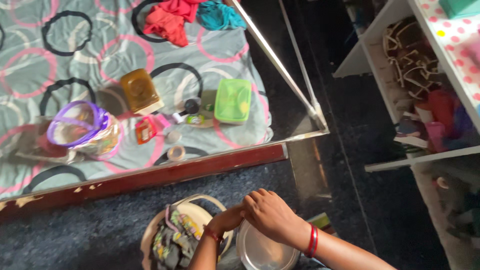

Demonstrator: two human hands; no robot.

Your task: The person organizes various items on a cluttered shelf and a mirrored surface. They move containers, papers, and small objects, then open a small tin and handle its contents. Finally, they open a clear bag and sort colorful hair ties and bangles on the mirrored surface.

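On the bed (60, 55), near its front edge at the left, a clear bag with a purple rim (82, 129) lies on its side. To the right sit an amber jar (140, 91), a small red packet (145, 130), a roll of tape (176, 152) just beside the front edge, and a green lidded box (233, 100) toward the front right corner (red and teal clothes (187, 17) are heaped at the far edge). Down on the dark floor, a round cream basket (192, 210) holds patterned cloth. The left hand (227, 220) meets the right hand (270, 215) above a steel plate (262, 250); both hands' fingers curl in narrow, and whether they hold anything I cannot tell. White shelves (400, 95) stand at the right.
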